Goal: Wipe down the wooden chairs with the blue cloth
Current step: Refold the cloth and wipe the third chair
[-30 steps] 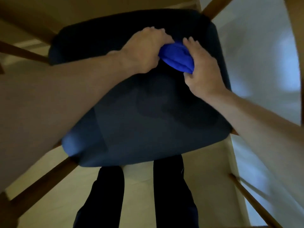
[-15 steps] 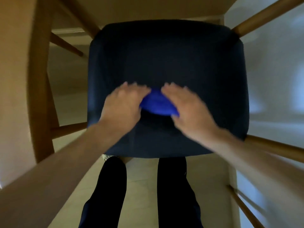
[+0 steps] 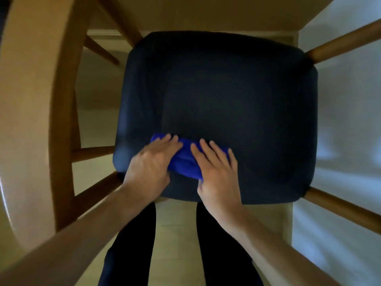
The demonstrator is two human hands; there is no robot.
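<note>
Floor point(image 3: 181, 228): pale boards, visible below the hands and between the person's dark trouser legs point(image 3: 132, 254).

Backrest point(image 3: 35, 112): a broad curved wooden rail, well to the left of the hands. Whether it belongs to this chair or a neighbouring one cannot be told.

Chair seat point(image 3: 237, 96): a dark padded cushion directly under and ahead of the hands. Wooden legs point(image 3: 338, 46) splay outward from its corners, right of the hands, with further rungs point(image 3: 92, 152) on the left.

Blue cloth point(image 3: 185, 162): bunched on the near-left part of the seat, lying between and partly beneath both hands.

Left hand point(image 3: 152, 162): fingers straight, pressing flat on the left portion of the cloth.

Right hand point(image 3: 216, 168): fingers straight and spread, pressing flat on the right portion of the cloth. Neither hand is clenched; both push the cloth against the cushion.

Progress, as a judgement: the step in hand is wiping the seat cushion near its front edge. No wiped or unwiped area can be distinguished on the dark surface. The wooden legs, rungs and backrest appear untouched at present, so most of the task probably remains.

Markings: no brand, label or legible writing is visible.
</note>
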